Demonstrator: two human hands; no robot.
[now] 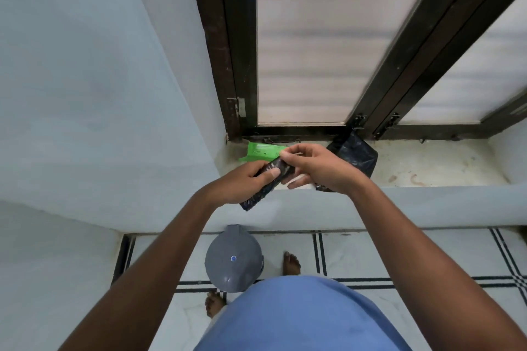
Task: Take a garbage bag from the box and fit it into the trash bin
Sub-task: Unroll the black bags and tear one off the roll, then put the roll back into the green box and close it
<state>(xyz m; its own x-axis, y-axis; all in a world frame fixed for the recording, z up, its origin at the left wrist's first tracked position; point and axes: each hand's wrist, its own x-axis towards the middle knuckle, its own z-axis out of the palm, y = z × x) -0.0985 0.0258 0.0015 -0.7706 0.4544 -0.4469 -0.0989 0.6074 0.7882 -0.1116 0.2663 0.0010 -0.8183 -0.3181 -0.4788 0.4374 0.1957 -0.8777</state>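
Head view, garbage bag: a folded black garbage bag [266,183] is being held in the air over the front edge of the window sill [427,162], slanting from upper right down to lower left.
Head view, left hand: the left hand [245,183] is gripping the bag's middle, fingers curling under it and the thumb pressing on top.
Head view, right hand: the right hand [316,167] is pinching the bag's upper end between thumb and forefinger; the other fingers are hanging loosely bent below.
Head view, box: a green box [261,151] is lying on the sill's left corner, just behind the hands, one flap standing open.
Head view, black sack: a second crumpled black plastic bag [356,155] is sitting on the sill to the right, against the dark window frame [228,45].
Head view, trash bin: a grey trash bin [233,259] with its lid closed is standing on the tiled floor [370,256] below the sill, between the person's bare feet.
Head view, clothing: a blue shirt [302,319] is filling the lower edge.
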